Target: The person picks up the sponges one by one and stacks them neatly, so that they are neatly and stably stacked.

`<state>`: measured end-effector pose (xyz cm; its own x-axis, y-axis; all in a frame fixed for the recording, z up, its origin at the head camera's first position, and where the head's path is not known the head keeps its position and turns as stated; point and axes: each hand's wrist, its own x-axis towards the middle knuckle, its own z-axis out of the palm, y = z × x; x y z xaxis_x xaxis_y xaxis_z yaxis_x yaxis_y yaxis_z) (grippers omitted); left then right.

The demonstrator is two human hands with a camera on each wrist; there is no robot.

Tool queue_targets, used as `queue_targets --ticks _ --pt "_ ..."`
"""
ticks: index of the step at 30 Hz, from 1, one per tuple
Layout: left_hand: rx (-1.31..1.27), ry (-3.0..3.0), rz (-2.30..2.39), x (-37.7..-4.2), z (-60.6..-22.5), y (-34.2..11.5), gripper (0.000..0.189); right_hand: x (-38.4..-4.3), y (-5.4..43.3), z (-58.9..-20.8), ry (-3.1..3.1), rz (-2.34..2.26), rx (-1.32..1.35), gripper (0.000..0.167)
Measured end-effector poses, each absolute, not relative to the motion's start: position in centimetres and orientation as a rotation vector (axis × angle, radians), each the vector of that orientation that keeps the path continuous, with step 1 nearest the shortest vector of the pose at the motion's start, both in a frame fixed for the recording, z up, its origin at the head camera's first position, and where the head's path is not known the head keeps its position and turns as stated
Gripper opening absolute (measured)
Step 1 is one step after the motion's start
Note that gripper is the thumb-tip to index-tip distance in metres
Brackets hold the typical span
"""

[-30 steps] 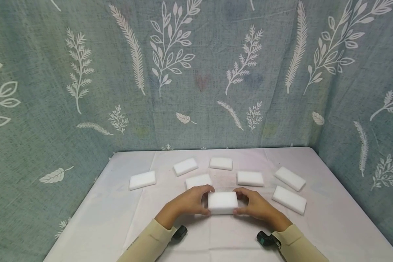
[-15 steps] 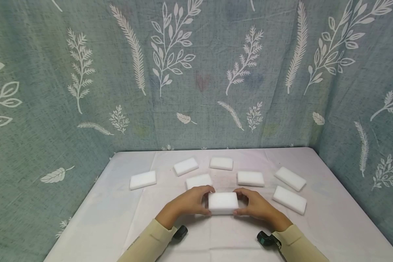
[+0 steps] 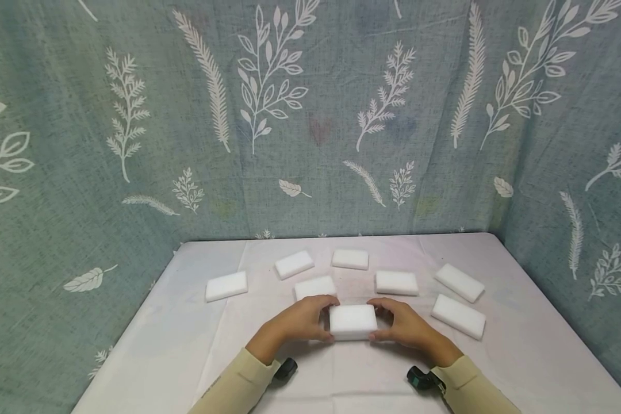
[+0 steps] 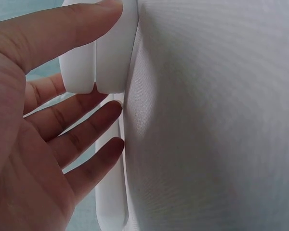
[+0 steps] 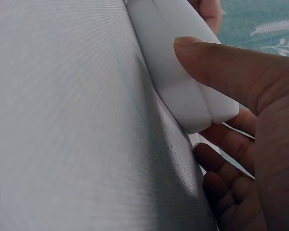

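Left hand (image 3: 302,318) and right hand (image 3: 409,326) pinch opposite ends of two stacked white blocks (image 3: 353,322) on the table (image 3: 150,356); seven further blocks (image 3: 396,283) lie far and right.

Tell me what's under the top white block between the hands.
A second white block lies directly under the top block. Their meeting faces are covered, so anything between them cannot be seen.
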<state>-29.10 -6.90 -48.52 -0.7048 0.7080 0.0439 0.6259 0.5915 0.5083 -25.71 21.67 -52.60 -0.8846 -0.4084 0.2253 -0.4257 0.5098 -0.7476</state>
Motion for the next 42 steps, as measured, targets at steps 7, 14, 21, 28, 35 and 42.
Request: queue_targets --ticks 7,14,21,28,35,42 --pt "1.150 2.664 0.752 -29.5 -49.0 -7.4 0.076 -25.6 21.7 -52.7 -2.700 1.319 0.763 0.076" --pt "1.135 2.651 0.784 -30.2 -48.7 -8.6 0.076 -25.1 21.7 -52.0 -2.627 1.359 0.755 0.069" --pt "1.102 2.700 0.871 -30.9 -48.3 -9.9 0.059 -23.7 20.9 -49.9 -2.578 1.484 0.752 0.061" --pt "0.969 2.831 0.929 -32.7 -47.7 -11.2 0.054 -24.8 21.2 -51.4 -2.566 1.520 0.725 0.061" --pt "0.762 2.890 0.819 -34.4 -48.1 -12.0 0.068 -25.7 21.6 -52.6 -2.566 1.573 0.678 0.062" --pt "0.629 2.879 0.805 -34.9 -49.4 -12.2 0.078 -24.5 20.9 -51.0 -2.580 1.611 0.674 0.061"
